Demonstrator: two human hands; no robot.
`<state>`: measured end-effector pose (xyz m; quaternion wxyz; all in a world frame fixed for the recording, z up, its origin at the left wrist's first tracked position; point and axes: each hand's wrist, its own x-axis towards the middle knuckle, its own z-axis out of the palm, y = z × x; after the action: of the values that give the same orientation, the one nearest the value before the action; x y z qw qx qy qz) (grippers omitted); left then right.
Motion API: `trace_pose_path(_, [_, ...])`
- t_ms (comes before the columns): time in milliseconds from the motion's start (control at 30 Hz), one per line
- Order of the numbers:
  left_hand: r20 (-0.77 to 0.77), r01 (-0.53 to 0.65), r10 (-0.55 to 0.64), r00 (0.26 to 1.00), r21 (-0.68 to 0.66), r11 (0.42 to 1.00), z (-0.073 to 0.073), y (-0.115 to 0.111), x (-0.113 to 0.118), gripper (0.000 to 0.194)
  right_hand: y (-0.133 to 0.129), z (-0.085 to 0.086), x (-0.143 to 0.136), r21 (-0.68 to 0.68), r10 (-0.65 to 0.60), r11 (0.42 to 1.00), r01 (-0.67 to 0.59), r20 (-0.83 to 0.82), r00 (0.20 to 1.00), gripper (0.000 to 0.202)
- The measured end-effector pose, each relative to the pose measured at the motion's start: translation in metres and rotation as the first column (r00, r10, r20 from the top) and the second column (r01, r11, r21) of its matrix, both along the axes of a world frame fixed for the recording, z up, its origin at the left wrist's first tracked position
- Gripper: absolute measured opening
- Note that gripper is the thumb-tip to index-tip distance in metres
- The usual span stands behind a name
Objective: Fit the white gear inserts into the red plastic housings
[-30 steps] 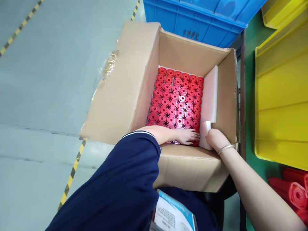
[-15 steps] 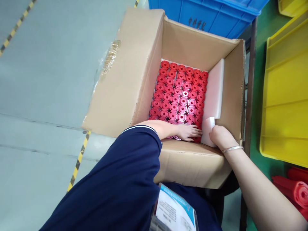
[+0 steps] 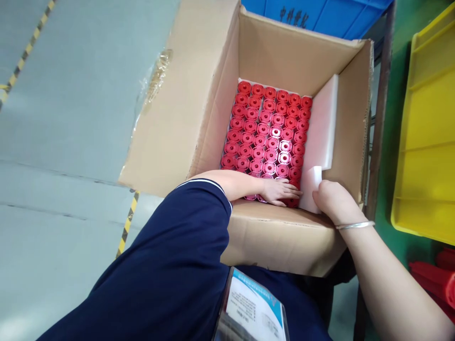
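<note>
Rows of red cylindrical parts with round, holed ends (image 3: 259, 141) stand packed tightly in an open cardboard box (image 3: 295, 54). My left hand (image 3: 280, 191) lies over the near rows, fingers stretched out toward the foam on the right. Against the box's right wall leans a white foam sheet (image 3: 320, 125). A smaller white foam piece (image 3: 310, 190) stands at the near right corner, and my right hand (image 3: 335, 201) has its fingers closed on the edge of it. The fingertips of that hand are partly hidden.
Beyond the box is a blue plastic crate (image 3: 320, 16). On the right, a yellow bin (image 3: 426, 142) and more red parts (image 3: 433, 279) rest on a green surface (image 3: 398, 94). A box flap (image 3: 177, 109) with torn tape spreads leftward over the floor.
The view has shifted slightly, so the box shows a little higher and larger. Both hands keep nearly the same places on the red parts and the foam piece.
</note>
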<state>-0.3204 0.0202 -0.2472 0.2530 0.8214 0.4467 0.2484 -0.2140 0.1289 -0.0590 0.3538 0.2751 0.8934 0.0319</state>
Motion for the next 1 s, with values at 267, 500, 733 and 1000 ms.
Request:
trace_pose_path(267, [-0.004, 0.008, -0.008, 1.0, 0.033, 0.999, -0.002, 0.002, -0.004, 0.064, -0.001, 0.009, 0.0, 0.022, 0.047, 0.999, -0.046, -0.013, 0.999, 0.028])
trace_pose_path(500, [-0.033, 0.019, -0.019, 0.999, 0.006, 1.0, -0.001, 0.003, -0.004, 0.065, -0.004, 0.01, 0.003, 0.07, 0.063, 0.996, -0.063, -0.007, 0.998, 0.027])
trace_pose_path(733, [-0.052, 0.019, -0.018, 0.998, 0.008, 1.0, -0.004, 0.003, -0.002, 0.066, 0.002, -0.001, 0.003, 0.053, 0.105, 0.993, -0.104, -0.016, 0.994, 0.026])
trace_pose_path(1000, [-0.057, 0.034, -0.032, 0.998, 0.033, 0.999, -0.002, 0.002, -0.011, 0.065, -0.002, 0.016, 0.01, 0.107, 0.128, 0.987, -0.122, -0.053, 0.99, 0.029])
